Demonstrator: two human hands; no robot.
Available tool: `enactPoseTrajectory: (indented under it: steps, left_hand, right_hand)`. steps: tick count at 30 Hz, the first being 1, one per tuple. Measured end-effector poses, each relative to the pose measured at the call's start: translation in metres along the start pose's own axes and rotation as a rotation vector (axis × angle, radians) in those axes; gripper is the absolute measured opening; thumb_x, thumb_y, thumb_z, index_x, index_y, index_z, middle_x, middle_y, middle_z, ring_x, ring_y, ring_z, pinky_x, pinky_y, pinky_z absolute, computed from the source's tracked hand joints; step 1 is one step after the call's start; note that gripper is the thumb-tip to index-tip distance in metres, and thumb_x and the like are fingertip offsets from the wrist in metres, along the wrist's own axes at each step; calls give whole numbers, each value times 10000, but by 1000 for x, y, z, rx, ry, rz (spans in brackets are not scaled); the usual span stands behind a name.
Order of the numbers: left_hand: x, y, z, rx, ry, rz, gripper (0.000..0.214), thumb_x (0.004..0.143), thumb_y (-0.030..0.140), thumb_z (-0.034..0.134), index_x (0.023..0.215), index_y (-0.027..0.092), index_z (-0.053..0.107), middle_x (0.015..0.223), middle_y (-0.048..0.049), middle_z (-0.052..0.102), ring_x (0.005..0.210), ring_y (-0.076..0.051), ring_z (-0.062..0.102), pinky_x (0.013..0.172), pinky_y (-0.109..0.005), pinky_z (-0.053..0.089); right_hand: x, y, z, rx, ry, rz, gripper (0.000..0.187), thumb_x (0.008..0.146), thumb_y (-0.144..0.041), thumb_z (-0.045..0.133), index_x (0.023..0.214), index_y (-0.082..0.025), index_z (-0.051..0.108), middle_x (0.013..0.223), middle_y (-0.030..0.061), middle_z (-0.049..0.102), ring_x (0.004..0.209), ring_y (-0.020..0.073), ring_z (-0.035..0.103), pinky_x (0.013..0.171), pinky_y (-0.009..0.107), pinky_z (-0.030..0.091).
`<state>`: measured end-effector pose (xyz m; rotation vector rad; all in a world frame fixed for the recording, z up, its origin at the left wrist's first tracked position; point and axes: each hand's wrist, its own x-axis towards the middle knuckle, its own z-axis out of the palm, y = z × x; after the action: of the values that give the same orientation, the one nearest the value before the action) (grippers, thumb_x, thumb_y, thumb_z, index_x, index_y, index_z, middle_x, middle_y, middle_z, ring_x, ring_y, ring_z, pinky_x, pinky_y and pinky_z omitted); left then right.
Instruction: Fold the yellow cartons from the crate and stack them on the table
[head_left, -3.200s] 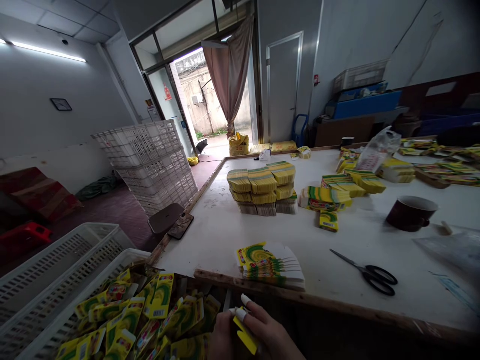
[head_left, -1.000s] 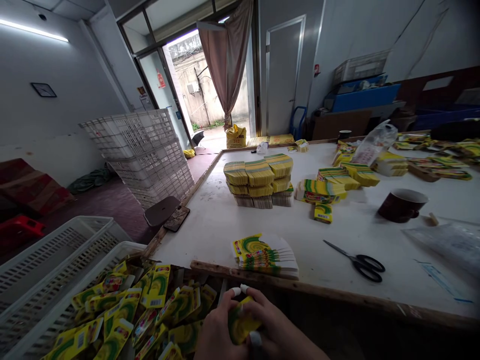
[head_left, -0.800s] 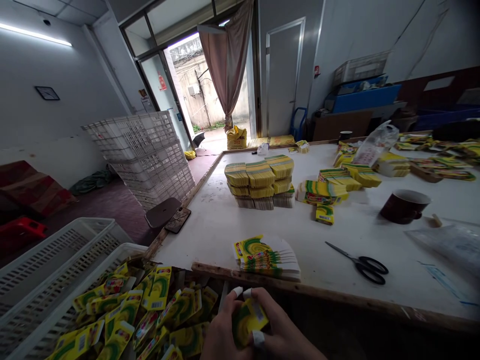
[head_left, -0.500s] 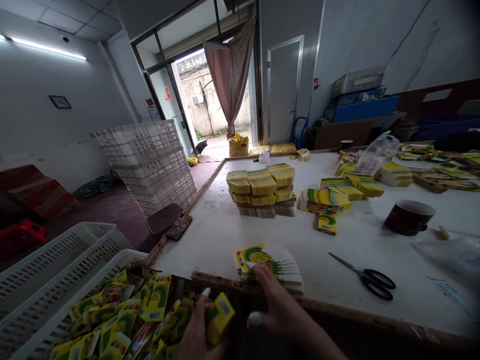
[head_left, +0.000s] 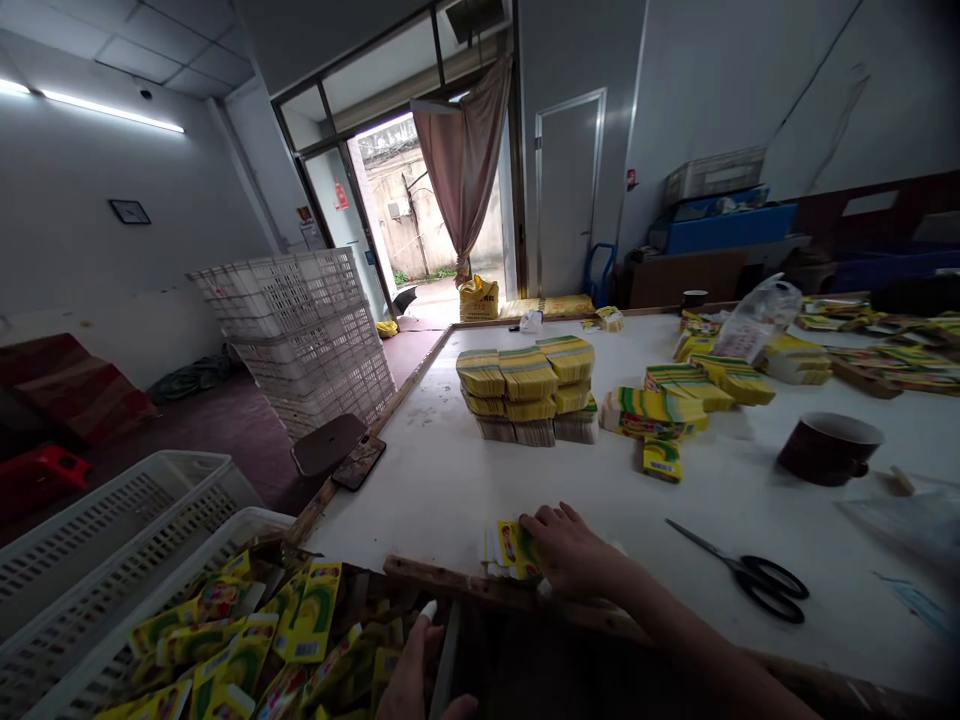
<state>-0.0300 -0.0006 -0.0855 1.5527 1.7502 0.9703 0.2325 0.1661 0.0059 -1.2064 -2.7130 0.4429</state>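
Note:
Along the near table edge, my right hand [head_left: 566, 550] is closed over a stack of flat yellow cartons [head_left: 511, 550], its fingers curled on top. Palm and fingers hide most of that stack. My left hand [head_left: 411, 668] is lower down, beside a white plastic crate [head_left: 255, 522] of folded yellow boxes [head_left: 309, 615]. Its thumb and a finger with a white fingertip cover are apart, and no box shows between them. Black-handled scissors [head_left: 750, 575] lie on the table to the right of my right hand.
Bundled yellow cartons [head_left: 529, 380] stand stacked mid-table. More bundles [head_left: 656, 412] and a dark mug [head_left: 831, 447] are to the right. A phone [head_left: 360, 462] lies at the left table edge, near a brown stool [head_left: 326, 447]. White crates [head_left: 300, 330] are piled on the floor.
The yellow box that was in my left hand no longer shows there, and that hand has opened and dropped slightly. My right hand has come down over the carton stack.

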Motion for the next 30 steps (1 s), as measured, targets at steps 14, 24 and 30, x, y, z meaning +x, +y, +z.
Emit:
enactPoseTrajectory:
  steps: [14,24,30]
  left_hand:
    - [4,37,28,-97,-125,41,707,653,274,674,1316,129,479,1212,-158,636,1072,-281,616,942,-374,475]
    - [7,57,29,-78,-150,110,642,649,262,653,1271,156,535,1163,-122,661,1036,-259,627,921,-342,493]
    - [5,59,28,-92,-194,96,617,647,250,657,1249,162,551,1139,-115,668,1016,-253,631,914,-328,489]
  right_hand:
    - [-37,-8,-4,102,228,143,684,663,-134,584,1332,-149,445,1293,153,502,1189,301,457,1045,450,276]
    - [-51,-8,20,155,262,340,438,764,-31,437,1153,-152,598,1067,134,620,978,270,606,840,349,457]
    - [-56,-13,21,214,300,319,473,742,-38,460,1172,-207,560,1124,104,602,992,261,608,814,338,474]
